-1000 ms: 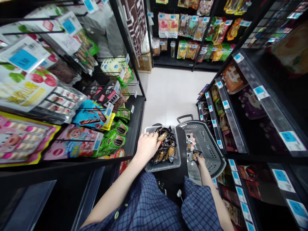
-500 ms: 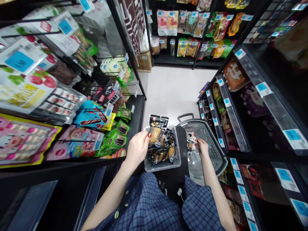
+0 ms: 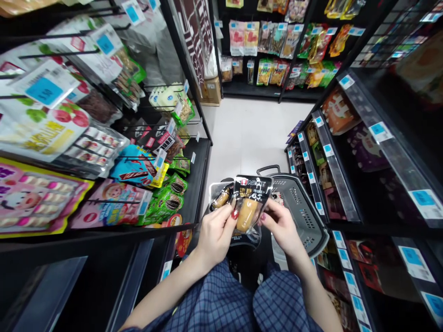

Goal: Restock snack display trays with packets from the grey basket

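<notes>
Between my two hands is a small black and clear snack packet [image 3: 247, 214] with a brown piece of food showing through it. My left hand [image 3: 216, 230] pinches its left edge, and my right hand [image 3: 282, 226] is closed on its right edge. Under the packet stands a clear plastic tub [image 3: 213, 188], mostly covered by my hands and the packet. Another such packet [image 3: 222, 197] shows at the tub's back left. Just right of the tub sits a grey shopping basket [image 3: 316, 223], with a white packet [image 3: 278, 198] partly seen inside it behind my right hand.
A shelf rack [image 3: 199, 184] with hanging snack bags runs along my left. More shelves [image 3: 335, 175] with price tags stand on my right. At the aisle's far end are a back rack [image 3: 242, 90] and a cardboard box [image 3: 210, 91]. Pale floor [image 3: 252, 133] lies between.
My right hand has left the basket and come over to the packet, which both hands now hold. The packet has moved right and nearer to me. The view has shifted slightly.
</notes>
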A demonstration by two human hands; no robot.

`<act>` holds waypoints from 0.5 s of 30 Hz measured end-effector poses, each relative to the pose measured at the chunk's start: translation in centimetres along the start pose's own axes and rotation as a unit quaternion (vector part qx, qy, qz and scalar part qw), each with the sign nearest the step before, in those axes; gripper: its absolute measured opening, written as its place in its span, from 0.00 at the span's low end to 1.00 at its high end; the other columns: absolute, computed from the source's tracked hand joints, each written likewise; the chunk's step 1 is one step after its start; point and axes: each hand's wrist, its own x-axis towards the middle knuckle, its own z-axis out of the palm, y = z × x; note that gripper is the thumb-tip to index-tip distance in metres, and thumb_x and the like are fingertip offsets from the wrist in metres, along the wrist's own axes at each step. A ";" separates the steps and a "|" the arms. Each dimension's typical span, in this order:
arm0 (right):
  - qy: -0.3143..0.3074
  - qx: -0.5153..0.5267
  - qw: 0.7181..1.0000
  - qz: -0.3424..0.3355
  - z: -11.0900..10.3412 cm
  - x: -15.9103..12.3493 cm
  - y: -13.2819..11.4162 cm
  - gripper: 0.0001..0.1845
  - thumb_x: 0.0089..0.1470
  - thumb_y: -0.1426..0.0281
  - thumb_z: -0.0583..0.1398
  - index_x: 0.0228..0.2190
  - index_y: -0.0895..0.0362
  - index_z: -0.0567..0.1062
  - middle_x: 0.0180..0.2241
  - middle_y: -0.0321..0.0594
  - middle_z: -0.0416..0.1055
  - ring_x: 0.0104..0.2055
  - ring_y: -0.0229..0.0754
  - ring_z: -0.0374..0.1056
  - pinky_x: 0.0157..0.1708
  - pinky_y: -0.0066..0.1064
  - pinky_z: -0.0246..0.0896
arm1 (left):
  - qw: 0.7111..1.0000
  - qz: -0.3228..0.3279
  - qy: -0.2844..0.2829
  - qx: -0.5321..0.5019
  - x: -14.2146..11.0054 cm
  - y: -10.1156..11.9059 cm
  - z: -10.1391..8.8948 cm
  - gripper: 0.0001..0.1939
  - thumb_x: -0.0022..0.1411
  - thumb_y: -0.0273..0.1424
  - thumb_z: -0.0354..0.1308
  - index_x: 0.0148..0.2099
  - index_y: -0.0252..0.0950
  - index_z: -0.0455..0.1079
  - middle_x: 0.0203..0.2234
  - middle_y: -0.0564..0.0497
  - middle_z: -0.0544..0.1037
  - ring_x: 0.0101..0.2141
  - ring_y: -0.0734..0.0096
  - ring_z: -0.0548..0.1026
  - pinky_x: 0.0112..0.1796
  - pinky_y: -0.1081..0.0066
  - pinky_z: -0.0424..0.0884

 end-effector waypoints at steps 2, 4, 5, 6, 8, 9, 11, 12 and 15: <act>-0.002 0.007 1.000 0.001 0.4 -0.3 -0.2 0.12 0.55 0.59 0.56 0.29 0.56 0.69 0.25 0.36 0.69 0.26 0.37 0.64 0.27 0.28 0.59 | 0.998 0.028 0.025 0.054 -0.1 0.1 0.0 0.12 0.64 0.24 0.44 0.26 0.36 0.54 0.19 0.55 0.61 0.22 0.77 0.61 0.24 0.74 0.55; 0.013 -0.019 1.000 0.004 0.7 -0.7 -0.5 0.10 0.54 0.62 0.57 0.30 0.56 0.68 0.25 0.36 0.69 0.26 0.37 0.64 0.27 0.28 0.58 | 0.992 0.058 0.044 0.099 -0.1 0.1 0.0 0.13 0.63 0.23 0.44 0.26 0.36 0.53 0.18 0.55 0.60 0.21 0.76 0.60 0.24 0.73 0.54; 0.024 -0.045 0.999 0.007 0.8 -0.8 -0.7 0.09 0.54 0.64 0.58 0.30 0.57 0.68 0.26 0.35 0.69 0.27 0.37 0.64 0.28 0.27 0.58 | 0.990 0.071 0.049 0.116 -0.1 0.1 0.0 0.13 0.63 0.23 0.44 0.25 0.36 0.53 0.18 0.55 0.60 0.21 0.76 0.60 0.24 0.72 0.54; 0.034 -0.075 0.997 0.012 1.0 -0.9 -0.9 0.07 0.53 0.65 0.58 0.29 0.57 0.69 0.26 0.35 0.69 0.27 0.37 0.64 0.29 0.27 0.58 | 0.987 0.081 0.051 0.128 -0.1 0.1 0.0 0.12 0.63 0.23 0.44 0.26 0.36 0.53 0.18 0.55 0.60 0.21 0.75 0.60 0.25 0.72 0.54; 0.052 -0.125 0.991 0.026 1.2 -1.1 -1.2 0.08 0.55 0.67 0.56 0.26 0.57 0.68 0.24 0.34 0.67 0.26 0.35 0.62 0.27 0.26 0.55 | 0.985 0.088 0.050 0.140 -0.1 0.0 0.0 0.12 0.63 0.23 0.44 0.26 0.36 0.54 0.19 0.54 0.61 0.21 0.75 0.60 0.25 0.72 0.55; 0.057 -0.138 0.988 0.031 1.3 -1.1 -1.3 0.10 0.56 0.67 0.55 0.25 0.57 0.68 0.22 0.33 0.66 0.24 0.35 0.60 0.26 0.25 0.53 | 0.986 0.084 0.044 0.135 -0.1 0.0 0.1 0.12 0.63 0.23 0.44 0.26 0.36 0.54 0.19 0.54 0.62 0.21 0.74 0.60 0.25 0.72 0.55; 0.061 -0.143 0.987 0.042 1.4 -1.1 -1.3 0.12 0.57 0.66 0.53 0.24 0.57 0.67 0.21 0.32 0.63 0.24 0.34 0.57 0.25 0.26 0.51 | 0.994 0.056 0.024 0.093 -0.1 -0.2 0.1 0.12 0.64 0.24 0.43 0.27 0.36 0.55 0.19 0.54 0.63 0.22 0.75 0.61 0.25 0.73 0.56; 0.062 -0.134 0.988 0.048 1.4 -1.0 -1.2 0.13 0.58 0.65 0.53 0.24 0.57 0.66 0.21 0.32 0.62 0.24 0.35 0.57 0.25 0.26 0.51 | 0.998 0.036 0.012 0.059 -0.1 -0.2 0.2 0.12 0.64 0.24 0.43 0.27 0.36 0.55 0.20 0.54 0.63 0.22 0.75 0.62 0.25 0.73 0.56; 0.064 -0.081 0.993 0.065 1.5 -0.9 -1.0 0.14 0.57 0.63 0.53 0.23 0.57 0.64 0.20 0.32 0.58 0.26 0.36 0.57 0.27 0.27 0.52 | 0.998 -0.035 -0.017 -0.048 -0.2 -0.4 0.3 0.13 0.66 0.28 0.42 0.27 0.35 0.56 0.20 0.55 0.64 0.22 0.77 0.62 0.24 0.75 0.57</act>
